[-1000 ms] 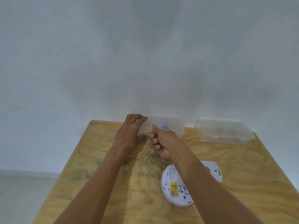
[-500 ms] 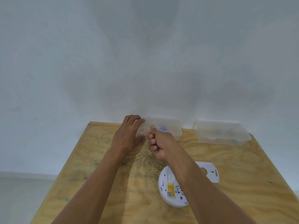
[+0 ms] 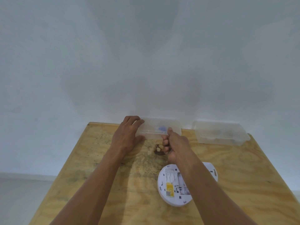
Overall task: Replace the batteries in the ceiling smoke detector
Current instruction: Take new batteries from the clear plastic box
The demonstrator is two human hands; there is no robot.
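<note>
White round smoke detector [image 3: 173, 185] face-down on plywood table [image 3: 97, 168], yellow label showing, partly behind forearm.

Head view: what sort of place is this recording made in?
Probably a plain indoor work or test corner, not clearly a home: a bare plywood table against a blank white wall, with two clear plastic boxes and a dismounted smoke detector.
</note>
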